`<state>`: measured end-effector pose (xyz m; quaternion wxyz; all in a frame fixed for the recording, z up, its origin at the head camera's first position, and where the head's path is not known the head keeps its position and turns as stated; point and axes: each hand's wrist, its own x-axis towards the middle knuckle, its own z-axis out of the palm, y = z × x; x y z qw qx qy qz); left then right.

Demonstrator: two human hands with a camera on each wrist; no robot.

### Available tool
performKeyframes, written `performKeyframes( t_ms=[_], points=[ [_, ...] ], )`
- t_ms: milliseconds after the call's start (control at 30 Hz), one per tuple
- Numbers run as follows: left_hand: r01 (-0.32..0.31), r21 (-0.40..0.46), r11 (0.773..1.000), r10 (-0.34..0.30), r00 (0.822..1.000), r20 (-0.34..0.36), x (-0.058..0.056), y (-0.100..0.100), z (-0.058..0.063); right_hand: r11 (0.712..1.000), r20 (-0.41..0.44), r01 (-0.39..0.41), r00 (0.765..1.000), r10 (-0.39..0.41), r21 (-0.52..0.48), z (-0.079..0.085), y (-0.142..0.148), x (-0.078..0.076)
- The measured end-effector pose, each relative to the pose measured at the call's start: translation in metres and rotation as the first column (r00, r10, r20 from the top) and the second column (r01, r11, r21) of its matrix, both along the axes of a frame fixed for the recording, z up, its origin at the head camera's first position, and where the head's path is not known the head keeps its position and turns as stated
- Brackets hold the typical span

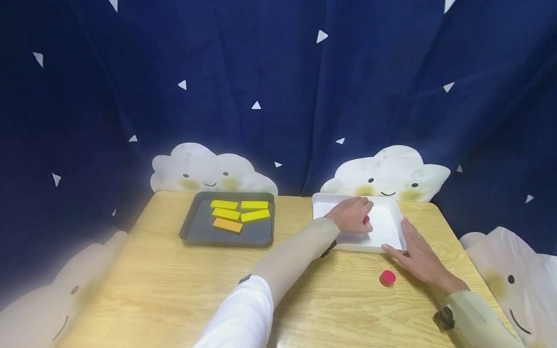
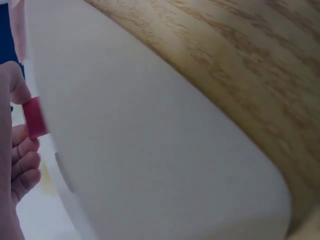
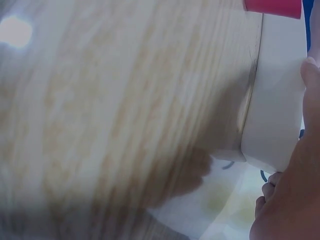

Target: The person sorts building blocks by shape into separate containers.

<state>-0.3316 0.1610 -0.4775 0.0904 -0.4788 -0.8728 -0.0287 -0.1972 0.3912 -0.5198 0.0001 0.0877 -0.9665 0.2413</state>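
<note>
Over the white tray [image 1: 385,234], my left hand [image 1: 351,215] pinches a small red block [image 2: 35,118] between thumb and fingers. Most of that block is hidden by the hand in the head view. At the tray's front right corner, my right hand [image 1: 423,256] rests with straight fingers along the right side and the thumb at the front rim. A second red piece, a short round cylinder [image 1: 387,278], stands on the table in front of the tray, left of the right wrist. Its red side also shows at the top of the right wrist view.
A dark grey tray [image 1: 256,237] sits to the left on the wooden table [image 1: 174,290]. Inside it lie several yellow blocks [image 1: 226,213] and one orange block [image 1: 228,225]. A navy curtain [image 1: 278,63] with white triangles and clouds hangs behind the table.
</note>
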Motion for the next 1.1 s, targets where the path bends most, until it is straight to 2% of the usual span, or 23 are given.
performKeyframes(
  t_ms=[267,600,1100],
  points=[
    [-0.044,-0.027,0.999,0.046,0.997,0.062,-0.001,0.005,-0.008,1.000,0.006,0.000,1.000,0.000,0.007,0.001,-0.001,-0.001],
    [-0.058,-0.063,0.996,0.063,0.994,0.090,-0.001,0.007,-0.006,1.000,0.007,0.001,1.000,-0.001,0.005,0.004,-0.004,0.000],
    [-0.003,-0.037,0.999,0.002,1.000,-0.015,0.009,-0.001,0.006,1.000,0.025,0.011,1.000,-0.011,0.015,0.000,-0.002,0.000]
  ],
)
